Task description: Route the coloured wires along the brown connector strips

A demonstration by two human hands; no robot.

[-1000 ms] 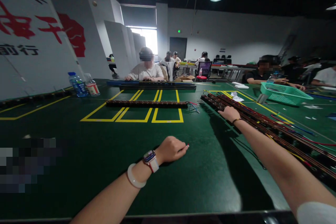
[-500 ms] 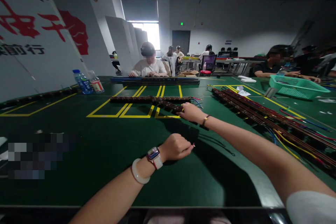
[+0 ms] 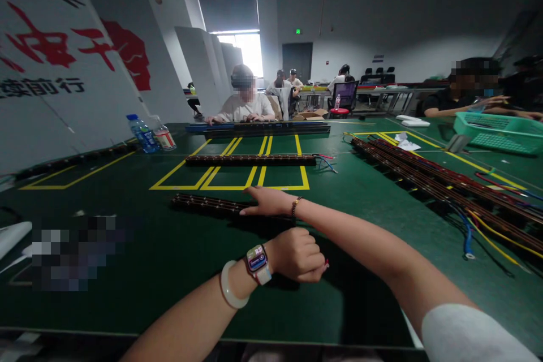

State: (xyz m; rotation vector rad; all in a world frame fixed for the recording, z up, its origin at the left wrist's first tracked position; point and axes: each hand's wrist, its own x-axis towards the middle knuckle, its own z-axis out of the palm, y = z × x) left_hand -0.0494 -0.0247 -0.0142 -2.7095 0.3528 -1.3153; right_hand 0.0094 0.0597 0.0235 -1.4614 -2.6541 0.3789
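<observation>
Right hand (image 3: 270, 202) laid over a dark strip (image 3: 207, 202), fingers partly spread
Thumb and forefinger stand apart at the strip, though how firmly they hold it I cannot tell; it runs out towards nine o'clock on the green table (image 3: 182, 251); at five o'clock the left hand (image 3: 298, 254) is curled closed, its inside hidden; a second strip (image 3: 250, 160) lies near twelve, a bundle of strips (image 3: 418, 172) around three, a blue-capped bottle (image 3: 145, 136) at ten
</observation>
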